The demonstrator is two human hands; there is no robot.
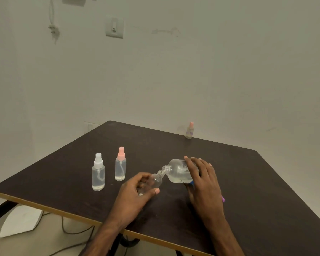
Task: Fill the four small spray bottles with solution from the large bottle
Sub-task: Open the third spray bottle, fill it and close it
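Observation:
My right hand (203,183) grips the large clear bottle (175,171), tipped on its side with its open mouth against the neck of a small uncapped bottle (154,182). My left hand (135,194) holds that small bottle tilted toward the large one. Two capped spray bottles stand upright to the left: one with a white cap (98,172) and one with a pink cap (120,164). Both hold clear liquid. A further small pink-capped bottle (190,130) stands at the table's far edge by the wall. A purple object (223,199) peeks out from behind my right hand.
The dark table (257,200) has a light-edged front rim and sits against a plain wall. Below its left front edge lie a white sheet (20,220) and cables (72,231) on the floor. A wall switch (114,27) is mounted high up.

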